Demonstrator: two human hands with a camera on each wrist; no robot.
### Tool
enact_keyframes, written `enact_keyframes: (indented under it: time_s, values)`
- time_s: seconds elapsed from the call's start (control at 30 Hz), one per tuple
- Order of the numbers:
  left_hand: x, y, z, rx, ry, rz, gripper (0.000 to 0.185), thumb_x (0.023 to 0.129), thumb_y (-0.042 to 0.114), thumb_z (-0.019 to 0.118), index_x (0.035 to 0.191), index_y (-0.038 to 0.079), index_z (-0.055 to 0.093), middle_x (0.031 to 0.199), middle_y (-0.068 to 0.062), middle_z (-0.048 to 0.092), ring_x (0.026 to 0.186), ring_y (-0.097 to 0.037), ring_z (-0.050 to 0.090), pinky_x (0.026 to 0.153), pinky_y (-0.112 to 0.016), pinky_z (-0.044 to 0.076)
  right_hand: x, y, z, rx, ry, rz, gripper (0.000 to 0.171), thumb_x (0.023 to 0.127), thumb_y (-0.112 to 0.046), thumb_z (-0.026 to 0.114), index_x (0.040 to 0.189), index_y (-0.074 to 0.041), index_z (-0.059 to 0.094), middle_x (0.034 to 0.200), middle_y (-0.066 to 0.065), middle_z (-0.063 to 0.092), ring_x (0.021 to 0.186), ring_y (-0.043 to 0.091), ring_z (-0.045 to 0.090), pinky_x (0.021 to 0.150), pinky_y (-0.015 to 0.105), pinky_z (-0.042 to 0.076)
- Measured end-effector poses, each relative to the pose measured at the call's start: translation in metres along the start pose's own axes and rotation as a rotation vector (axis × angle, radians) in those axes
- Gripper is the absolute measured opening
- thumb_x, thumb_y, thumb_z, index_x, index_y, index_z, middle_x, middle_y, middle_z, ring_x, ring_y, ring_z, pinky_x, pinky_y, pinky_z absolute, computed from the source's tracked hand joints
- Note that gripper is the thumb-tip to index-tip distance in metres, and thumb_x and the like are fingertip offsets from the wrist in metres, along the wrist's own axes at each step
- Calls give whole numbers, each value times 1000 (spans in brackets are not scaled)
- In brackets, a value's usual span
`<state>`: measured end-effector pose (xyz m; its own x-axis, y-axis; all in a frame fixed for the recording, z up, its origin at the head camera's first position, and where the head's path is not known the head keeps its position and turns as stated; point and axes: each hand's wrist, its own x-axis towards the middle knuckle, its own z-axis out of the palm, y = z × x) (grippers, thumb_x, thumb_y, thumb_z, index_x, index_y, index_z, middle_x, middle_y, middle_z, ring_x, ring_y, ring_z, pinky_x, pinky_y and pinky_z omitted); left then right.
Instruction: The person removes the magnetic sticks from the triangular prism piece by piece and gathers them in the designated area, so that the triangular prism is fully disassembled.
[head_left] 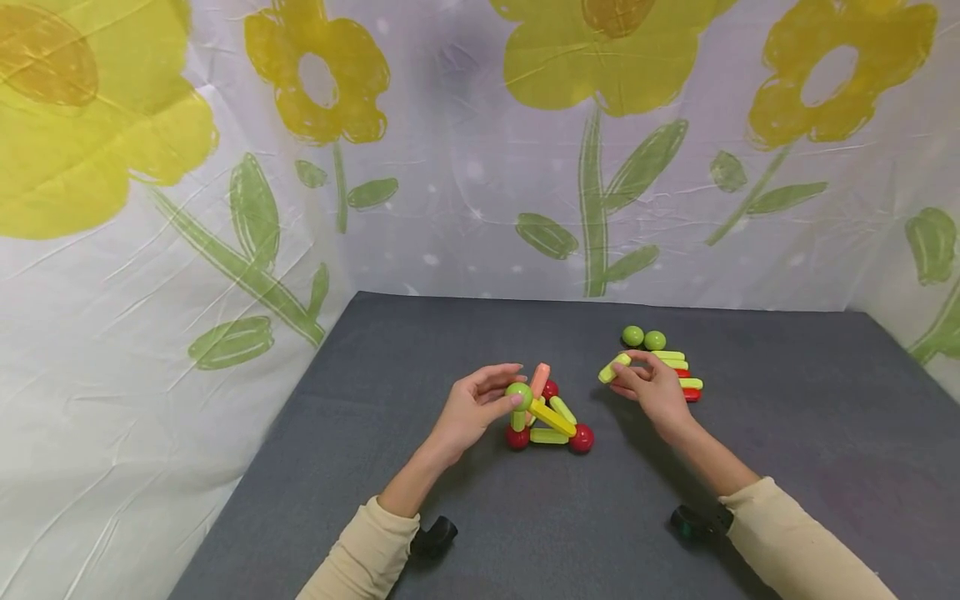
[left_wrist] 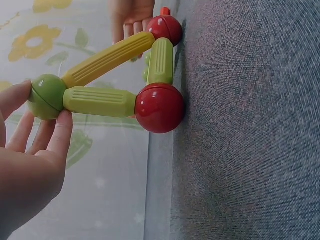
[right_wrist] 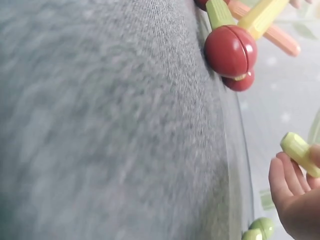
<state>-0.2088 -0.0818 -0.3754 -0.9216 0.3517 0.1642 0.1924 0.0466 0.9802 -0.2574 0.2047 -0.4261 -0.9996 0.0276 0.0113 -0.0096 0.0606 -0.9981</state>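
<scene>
Magnetic stick-and-ball frame [head_left: 547,417] sits near the middle of the grey felt table [head_left: 787,467], with the flower-print sheet [head_left: 465,192] hung as a backdrop behind and along both sides. Off to the right of it there's a small spare pile [head_left: 675,371] of yellow-green and red sticks with two green balls [head_left: 643,338] at its far edge, well apart from the frame. Nothing really blocks the space between the two, only the right hand [head_left: 654,390] hovering there just in front of the pile, fingers pinching a loose yellow-green stick [head_left: 613,368] lifted off the table. The left hand [head_left: 474,410] has its fingertips [left_wrist: 60,131] curled round the green ball [head_left: 518,396] at the top of the frame. As for the frame itself: red balls [head_left: 581,438] on the felt at the base corners, short yellow-green sticks joining them, one yellow-green stick standing up from the near-left red ball to the green top ball, a yellow stick [head_left: 552,418] slanting down from that top ball toward another red one, and an orange stick [head_left: 539,377] poking up at the back. In the left wrist view the ribbed sticks and glossy balls look cleanly joined.
</scene>
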Motion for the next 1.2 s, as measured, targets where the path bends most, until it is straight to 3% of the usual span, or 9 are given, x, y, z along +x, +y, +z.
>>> enact_keyframes:
  time_s: [0.17,0.4,0.57,1.0,1.2]
  values:
    - [0,0,0,2,3,-1,42,89,1,66,129,-3,54,124,-20,59,116,-30,54,97,-34,43,-8,-2,-12,63,-32,41,52,95,-15,61,132,11,35,94,-1,64,87,6,65,87,34,49]
    - [0,-1,0,4,5,-1,42,89,1,66,129,-3,54,123,-20,59,116,-29,54,97,-34,43,-19,-2,-29,142,-75,83,55,96,-12,59,133,12,27,99,0,62,91,9,65,86,30,50]
    - [1,-1,0,1,-1,-5,42,89,1,66,129,-4,54,124,-21,58,116,-29,54,97,-33,43,-26,-1,-43,179,-92,107,51,95,-12,60,131,8,30,101,0,62,94,9,65,89,31,48]
    - [0,1,0,-4,9,-2,41,89,-1,65,128,-5,54,123,-20,59,116,-31,54,96,-33,44,-36,1,-69,145,-150,185,44,96,-12,59,125,7,32,105,1,58,96,9,63,88,29,49]
    - [1,0,1,-3,3,1,41,89,-1,65,129,-5,54,123,-20,59,115,-31,54,95,-33,45,-40,3,-79,128,-167,270,47,97,-13,58,128,8,29,103,0,59,95,10,64,88,31,49]
